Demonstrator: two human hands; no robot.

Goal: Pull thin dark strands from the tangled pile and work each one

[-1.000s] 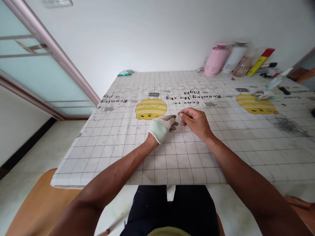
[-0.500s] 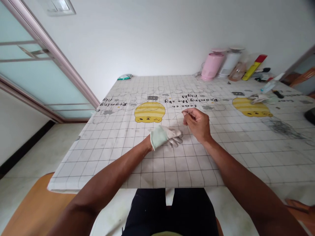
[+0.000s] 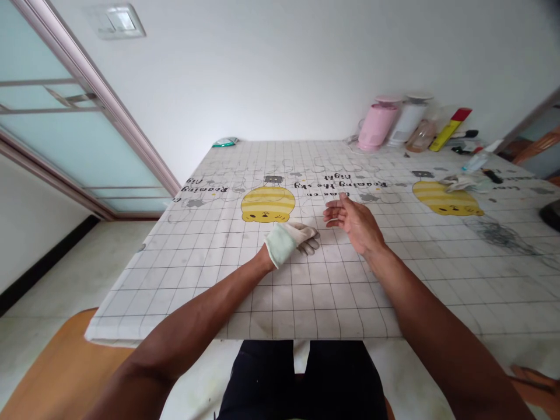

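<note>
My left hand (image 3: pixel 298 236) wears a white work glove with a pale green cuff and grey fingertips. It rests low over the tablecloth, its thumb and forefinger pinched together. A fine wire, hardly visible, seems to be held there; most of it is hidden. Just to the right, my bare right hand (image 3: pixel 353 221) is raised with fingers apart, and nothing shows in it. Farther right lies a loose tangle of thin dark wire (image 3: pixel 499 234). Faint wire loops (image 3: pixel 280 166) stretch across the far part of the cloth.
The checked tablecloth (image 3: pixel 196 303) has printed yellow bears. At the back right stand a pink cylinder-shaped device (image 3: pixel 377 125), a white one (image 3: pixel 408 122), a bottle (image 3: pixel 422 137) and a yellow-red box (image 3: pixel 450 129). A crumpled glove (image 3: pixel 470 182) lies nearer. A green packet (image 3: pixel 224 142) is at the back left.
My right hand has opened out of a pinch, letting go of the thin wire it had. My left hand has stayed almost in place, fingers drawn slightly closer together.
</note>
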